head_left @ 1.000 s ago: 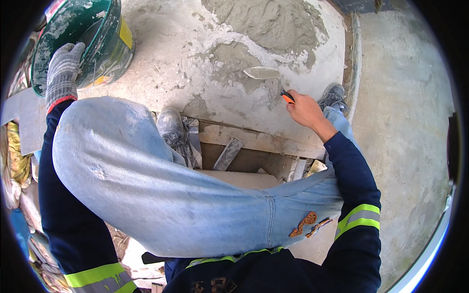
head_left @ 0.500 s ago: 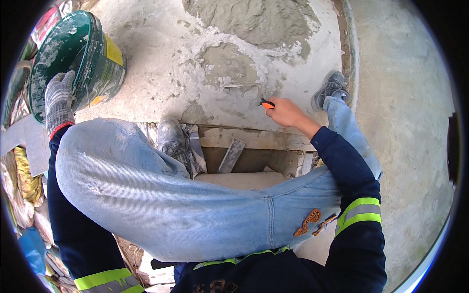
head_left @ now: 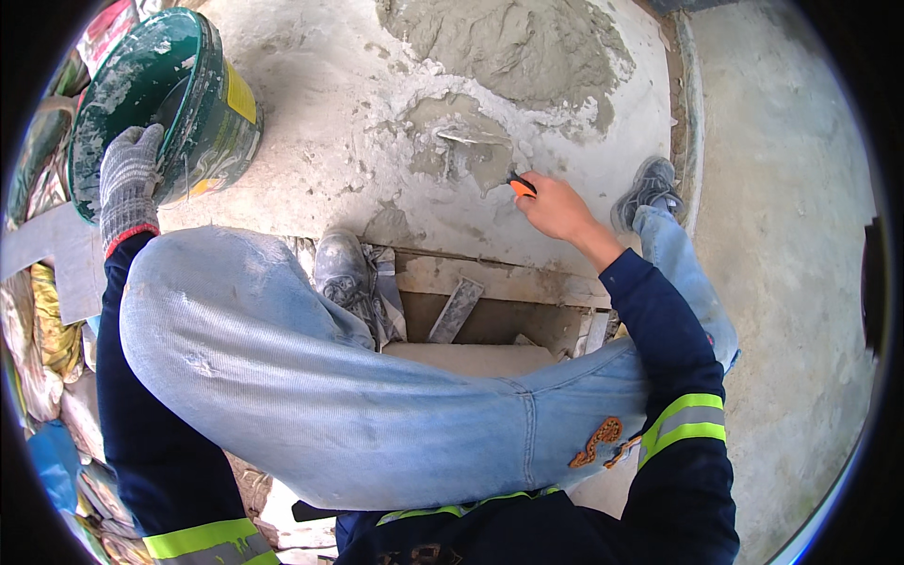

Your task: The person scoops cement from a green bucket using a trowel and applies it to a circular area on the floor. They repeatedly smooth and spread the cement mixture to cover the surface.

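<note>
My right hand (head_left: 557,209), bare, is closed round the orange and black handle of a trowel (head_left: 471,137). Its thin blade lies on a small patch of wet grey mortar (head_left: 428,115), smeared over the pale slab. My left hand (head_left: 130,181) wears a grey knit glove with a red cuff. It grips the near rim of a green bucket (head_left: 226,141), which leans with its mouth toward the left. Dried splashes coat the bucket's inside. A larger heap of mortar (head_left: 527,47) lies just beyond the small patch.
Below the slab edge, a narrow strip (head_left: 456,309) leans in a recess between my shoes (head_left: 341,268). Crumpled sacks (head_left: 56,330) and a grey flat piece (head_left: 80,273) lie at the left. Smooth concrete floor (head_left: 782,235) runs along the right.
The trowel has moved away from me, from the slab near its edge onto the small mortar patch. The view has shifted slightly; my left hand keeps its grip on the bucket.
</note>
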Action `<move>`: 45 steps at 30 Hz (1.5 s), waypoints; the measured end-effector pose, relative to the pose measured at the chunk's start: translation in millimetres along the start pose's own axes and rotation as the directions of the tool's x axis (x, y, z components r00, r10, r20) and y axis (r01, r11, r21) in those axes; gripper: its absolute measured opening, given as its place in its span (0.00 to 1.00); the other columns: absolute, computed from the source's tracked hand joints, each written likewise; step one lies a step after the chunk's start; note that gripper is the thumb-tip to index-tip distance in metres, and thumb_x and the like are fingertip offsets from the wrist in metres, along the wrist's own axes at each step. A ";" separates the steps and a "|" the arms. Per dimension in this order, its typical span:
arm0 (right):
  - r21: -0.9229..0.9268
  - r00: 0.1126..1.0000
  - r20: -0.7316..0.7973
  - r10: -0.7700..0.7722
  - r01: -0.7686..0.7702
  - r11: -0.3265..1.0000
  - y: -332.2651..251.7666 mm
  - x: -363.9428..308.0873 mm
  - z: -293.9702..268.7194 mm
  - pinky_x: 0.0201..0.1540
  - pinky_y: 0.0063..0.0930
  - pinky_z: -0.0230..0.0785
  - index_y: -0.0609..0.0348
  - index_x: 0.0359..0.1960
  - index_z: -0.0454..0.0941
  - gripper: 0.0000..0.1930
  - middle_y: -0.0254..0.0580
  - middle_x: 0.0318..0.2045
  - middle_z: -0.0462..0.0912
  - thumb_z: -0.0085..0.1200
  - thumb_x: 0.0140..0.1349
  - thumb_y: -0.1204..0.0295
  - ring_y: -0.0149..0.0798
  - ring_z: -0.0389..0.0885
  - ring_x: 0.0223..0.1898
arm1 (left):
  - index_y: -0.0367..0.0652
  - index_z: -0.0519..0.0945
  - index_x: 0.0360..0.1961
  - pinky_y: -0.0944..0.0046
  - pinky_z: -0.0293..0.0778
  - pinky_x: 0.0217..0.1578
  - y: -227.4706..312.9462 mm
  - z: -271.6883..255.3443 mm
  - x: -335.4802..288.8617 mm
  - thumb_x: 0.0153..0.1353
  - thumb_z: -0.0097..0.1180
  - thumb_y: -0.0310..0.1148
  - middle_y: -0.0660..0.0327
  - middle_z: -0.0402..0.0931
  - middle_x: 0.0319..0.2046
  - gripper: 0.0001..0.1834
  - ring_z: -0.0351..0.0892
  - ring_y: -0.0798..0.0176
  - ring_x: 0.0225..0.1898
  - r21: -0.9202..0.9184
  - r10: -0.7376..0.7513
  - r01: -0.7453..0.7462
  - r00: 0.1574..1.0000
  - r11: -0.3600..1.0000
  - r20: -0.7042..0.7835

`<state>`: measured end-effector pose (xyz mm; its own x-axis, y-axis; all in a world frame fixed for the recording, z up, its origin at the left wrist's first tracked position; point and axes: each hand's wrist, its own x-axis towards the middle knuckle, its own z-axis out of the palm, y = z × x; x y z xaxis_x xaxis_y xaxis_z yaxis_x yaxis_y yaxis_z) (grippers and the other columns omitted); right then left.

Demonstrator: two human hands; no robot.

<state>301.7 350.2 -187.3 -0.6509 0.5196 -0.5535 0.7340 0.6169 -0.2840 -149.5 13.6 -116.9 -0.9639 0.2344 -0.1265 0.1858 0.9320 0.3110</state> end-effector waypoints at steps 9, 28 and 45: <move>-0.200 0.996 -0.043 -0.078 0.068 0.977 -13.4 -17.3 -13.9 0.46 0.50 0.73 0.59 0.56 0.75 0.21 0.56 0.37 0.84 0.52 0.61 0.66 0.59 0.82 0.43 | 0.43 0.82 0.51 0.58 0.76 0.41 12.1 -11.2 -7.1 0.65 0.54 0.52 0.53 0.85 0.36 0.25 0.85 0.59 0.30 0.045 -0.059 0.058 0.997 0.997 0.041; -0.382 0.993 -0.004 -0.117 0.107 0.918 -23.6 -3.1 -11.2 0.42 0.48 0.76 0.53 0.62 0.72 0.25 0.54 0.35 0.85 0.49 0.61 0.68 0.58 0.83 0.37 | 0.44 0.83 0.51 0.57 0.76 0.43 16.5 -7.3 -12.6 0.64 0.54 0.53 0.52 0.85 0.38 0.25 0.86 0.58 0.34 0.060 -0.050 0.047 0.997 0.997 0.052; -0.156 0.999 -0.047 0.009 -0.016 0.988 -26.8 24.9 -11.2 0.48 0.51 0.73 0.60 0.51 0.77 0.18 0.58 0.40 0.84 0.48 0.61 0.67 0.60 0.81 0.44 | 0.44 0.83 0.47 0.58 0.76 0.37 2.5 -4.4 -6.0 0.65 0.54 0.52 0.54 0.85 0.32 0.24 0.84 0.61 0.25 0.110 0.040 -0.036 0.999 0.993 -0.033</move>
<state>263.7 353.2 -184.7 -0.6526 0.5525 -0.5185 0.7054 0.6930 -0.1492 -144.1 13.3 -111.2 -0.9614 0.2620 -0.0834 0.2401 0.9477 0.2101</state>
